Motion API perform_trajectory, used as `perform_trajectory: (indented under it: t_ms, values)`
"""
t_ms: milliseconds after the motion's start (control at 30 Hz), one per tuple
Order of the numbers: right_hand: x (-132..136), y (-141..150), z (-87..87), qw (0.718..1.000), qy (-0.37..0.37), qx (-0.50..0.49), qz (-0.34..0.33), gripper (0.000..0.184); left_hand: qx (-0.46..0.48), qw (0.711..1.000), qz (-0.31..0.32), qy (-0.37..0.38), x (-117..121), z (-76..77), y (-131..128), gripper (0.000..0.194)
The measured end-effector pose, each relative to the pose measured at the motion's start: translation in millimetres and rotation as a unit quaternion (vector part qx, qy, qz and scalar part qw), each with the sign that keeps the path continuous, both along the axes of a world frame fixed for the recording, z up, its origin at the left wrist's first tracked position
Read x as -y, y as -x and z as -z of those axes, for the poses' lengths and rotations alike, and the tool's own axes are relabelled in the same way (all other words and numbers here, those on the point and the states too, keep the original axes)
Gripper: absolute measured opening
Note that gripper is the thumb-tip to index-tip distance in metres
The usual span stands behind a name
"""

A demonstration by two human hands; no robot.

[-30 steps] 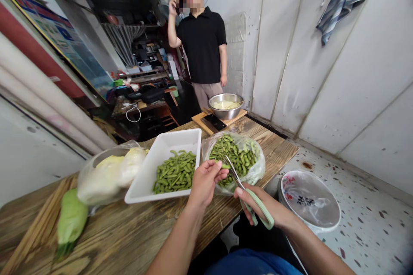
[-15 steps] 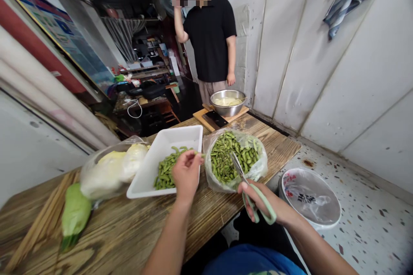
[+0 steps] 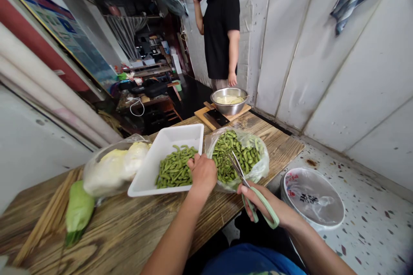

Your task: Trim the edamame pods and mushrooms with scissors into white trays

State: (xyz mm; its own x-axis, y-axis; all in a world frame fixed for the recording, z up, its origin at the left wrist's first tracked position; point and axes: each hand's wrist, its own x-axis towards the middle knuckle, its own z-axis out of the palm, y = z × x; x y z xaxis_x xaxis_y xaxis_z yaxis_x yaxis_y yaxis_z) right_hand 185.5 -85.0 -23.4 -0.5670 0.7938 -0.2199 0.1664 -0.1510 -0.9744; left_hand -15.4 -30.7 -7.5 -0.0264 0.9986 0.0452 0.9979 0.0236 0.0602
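Note:
My right hand (image 3: 258,200) is wrapped round the green handles of a pair of scissors (image 3: 238,166), whose blades are slightly apart over a clear plastic bag (image 3: 263,172). Green soybean pods (image 3: 245,148) fill this bag. Between the bag and a white plastic tray (image 3: 145,180), my left hand (image 3: 204,173) is held back-up with its fingers curled in; whatever they grip is hidden. More pods (image 3: 174,167) lie heaped in the near right part of the tray.
Left of the tray are a bag of pale yellow and white produce (image 3: 112,167), a green gourd (image 3: 78,210) and wooden sticks (image 3: 48,219). A steel bowl (image 3: 229,105) stands on a board beyond. A person (image 3: 222,30) stands behind it. A lined bin (image 3: 312,197) is at right.
My left hand has moved right from over the tray towards the bag, turning back-up. The scissors stay nearly still. The person behind the table has turned sideways.

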Motion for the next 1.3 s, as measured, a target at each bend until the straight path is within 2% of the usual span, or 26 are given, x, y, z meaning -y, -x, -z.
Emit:
perform_trajectory:
  t_ms: [67,133,233,300,400,567,733,800,967,1100,1233,1300]
  values:
    - [0.1,-0.9,-0.6,1.000,-0.003,0.018,0.004,0.063,0.070,0.997,-0.016,-0.019,-0.6,-1.2,3.9,0.017]
    - [0.1,-1.8,-1.9,0.999,-0.012,0.046,0.007,0.061,0.209,0.978,-0.004,-0.019,2.3,-1.9,6.9,0.016]
    - [0.2,-2.8,-3.7,0.994,-0.057,0.089,0.005,0.058,0.429,0.903,0.020,0.015,9.7,-1.9,8.6,0.018]
    - [0.6,-3.1,-4.4,0.990,-0.090,0.108,0.008,0.055,0.498,0.866,0.020,0.024,14.1,-2.3,8.8,0.023]
    - [2.2,-3.1,-5.1,0.986,-0.114,0.120,0.002,0.052,0.538,0.842,0.024,0.036,18.1,-4.2,9.4,0.028]
    - [5.4,-4.2,-6.6,0.989,-0.102,0.105,-0.007,0.053,0.592,0.803,0.032,0.062,19.5,-6.6,10.0,0.031]
    - [6.8,-6.2,-10.3,0.991,-0.086,0.100,-0.003,0.055,0.585,0.808,0.036,0.060,20.1,-8.9,8.9,0.028]
    - [7.3,-4.8,-10.9,0.992,-0.070,0.103,0.007,0.057,0.597,0.799,0.033,0.060,20.3,-8.9,7.1,0.027]
    - [7.5,2.2,-5.1,0.994,-0.020,0.105,0.037,0.062,0.660,0.750,-0.004,0.047,19.7,-4.5,-1.3,0.035]
    - [5.5,1.9,-4.3,0.994,-0.033,0.085,0.053,0.060,0.690,0.723,-0.039,0.009,18.1,-2.0,-6.5,0.035]
    - [4.4,-2.3,-12.4,0.996,-0.068,0.060,0.004,0.062,0.761,0.647,-0.044,0.031,17.6,-5.9,-8.3,0.037]
    - [4.0,-3.1,-15.4,0.997,-0.064,0.041,-0.008,0.063,0.780,0.622,-0.044,0.046,17.9,-9.4,-9.0,0.037]
